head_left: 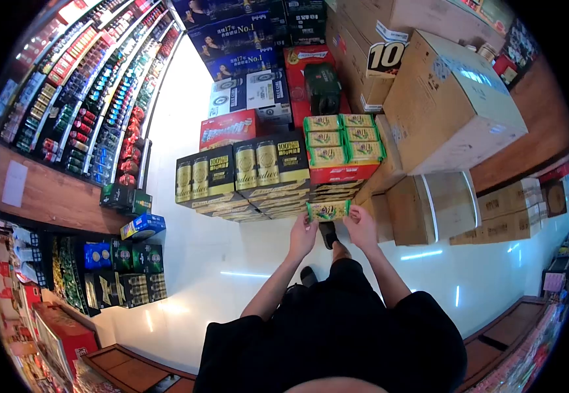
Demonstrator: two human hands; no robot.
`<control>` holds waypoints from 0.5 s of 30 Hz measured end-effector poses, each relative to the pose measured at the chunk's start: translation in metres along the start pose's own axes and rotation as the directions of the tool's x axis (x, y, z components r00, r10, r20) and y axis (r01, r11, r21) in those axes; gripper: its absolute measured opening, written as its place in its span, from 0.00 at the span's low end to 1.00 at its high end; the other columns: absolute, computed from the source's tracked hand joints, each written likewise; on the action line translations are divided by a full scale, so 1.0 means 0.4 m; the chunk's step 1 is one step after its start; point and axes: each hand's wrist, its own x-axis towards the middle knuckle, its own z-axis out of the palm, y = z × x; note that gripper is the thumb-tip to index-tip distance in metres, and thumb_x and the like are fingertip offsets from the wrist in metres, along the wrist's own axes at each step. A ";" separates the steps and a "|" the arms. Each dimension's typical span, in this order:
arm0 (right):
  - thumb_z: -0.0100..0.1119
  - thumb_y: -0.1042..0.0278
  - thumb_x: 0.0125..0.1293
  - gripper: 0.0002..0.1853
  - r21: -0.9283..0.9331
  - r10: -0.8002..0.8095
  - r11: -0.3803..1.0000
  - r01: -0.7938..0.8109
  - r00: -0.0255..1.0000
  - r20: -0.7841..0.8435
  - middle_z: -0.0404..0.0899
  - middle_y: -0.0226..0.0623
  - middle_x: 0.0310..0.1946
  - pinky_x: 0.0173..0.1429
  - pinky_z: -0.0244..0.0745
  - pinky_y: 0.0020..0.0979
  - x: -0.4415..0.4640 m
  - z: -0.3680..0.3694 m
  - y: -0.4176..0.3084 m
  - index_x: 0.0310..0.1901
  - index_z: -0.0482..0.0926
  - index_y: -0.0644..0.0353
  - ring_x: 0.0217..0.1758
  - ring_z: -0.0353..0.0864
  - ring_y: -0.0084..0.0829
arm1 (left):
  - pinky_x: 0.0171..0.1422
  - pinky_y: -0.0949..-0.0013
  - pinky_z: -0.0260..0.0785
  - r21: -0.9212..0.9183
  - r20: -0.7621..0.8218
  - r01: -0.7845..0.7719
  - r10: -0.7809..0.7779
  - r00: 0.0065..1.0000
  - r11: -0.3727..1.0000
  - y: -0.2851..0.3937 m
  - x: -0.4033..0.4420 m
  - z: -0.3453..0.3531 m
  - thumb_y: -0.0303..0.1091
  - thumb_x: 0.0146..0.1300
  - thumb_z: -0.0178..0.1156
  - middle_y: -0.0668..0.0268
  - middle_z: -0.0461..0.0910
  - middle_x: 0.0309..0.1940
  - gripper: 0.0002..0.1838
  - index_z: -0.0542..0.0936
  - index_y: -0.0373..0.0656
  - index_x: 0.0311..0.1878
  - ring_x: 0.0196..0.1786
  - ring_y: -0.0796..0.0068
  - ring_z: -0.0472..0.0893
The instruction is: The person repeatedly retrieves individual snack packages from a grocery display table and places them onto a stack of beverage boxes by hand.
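Note:
Between both hands I hold a green and yellow snack packet [329, 210], level in front of me. My left hand [303, 237] grips its left end, and my right hand [361, 228] grips its right end. Just beyond it, similar green and yellow packets [324, 139] lie in two columns on top of a red carton [337, 174]. To the left of that carton stand stacked black and gold beer cartons [271, 167]. The fingertips are partly hidden by the packet's ends.
A large cardboard box [455, 98] sits to the right of the packets. Blue beer cartons [232, 39] are stacked at the back. Shelves of cans and bottles [88, 92] curve along the left. Pale glossy floor [206, 262] lies around my feet.

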 end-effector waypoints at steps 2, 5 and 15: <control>0.64 0.66 0.59 0.23 -0.062 -0.048 0.997 0.047 0.999 -0.019 0.82 0.47 0.47 0.53 0.75 0.33 0.098 -0.005 0.000 0.55 0.73 0.64 0.48 0.82 0.35 | 0.53 0.61 0.72 0.125 -0.056 -0.055 0.062 0.996 0.991 0.008 0.089 0.022 0.33 0.63 0.59 0.48 0.78 0.45 0.21 0.73 0.33 0.56 0.47 0.56 0.79; 0.63 0.65 0.60 0.24 -0.061 -0.118 0.992 0.115 0.991 -0.056 0.81 0.48 0.48 0.51 0.75 0.34 0.250 0.003 0.006 0.56 0.72 0.63 0.46 0.83 0.36 | 0.55 0.60 0.70 0.182 -0.108 -0.013 0.033 0.994 0.983 0.027 0.233 0.050 0.32 0.62 0.59 0.49 0.76 0.46 0.20 0.75 0.32 0.55 0.49 0.55 0.76; 0.63 0.65 0.64 0.28 0.065 0.035 0.997 -0.043 0.993 0.113 0.72 0.51 0.58 0.51 0.76 0.33 0.621 -0.004 -0.017 0.62 0.64 0.67 0.50 0.80 0.35 | 0.53 0.56 0.67 0.417 -0.188 0.076 0.005 0.982 0.906 0.067 0.576 0.128 0.37 0.65 0.58 0.51 0.75 0.42 0.17 0.78 0.33 0.51 0.47 0.52 0.74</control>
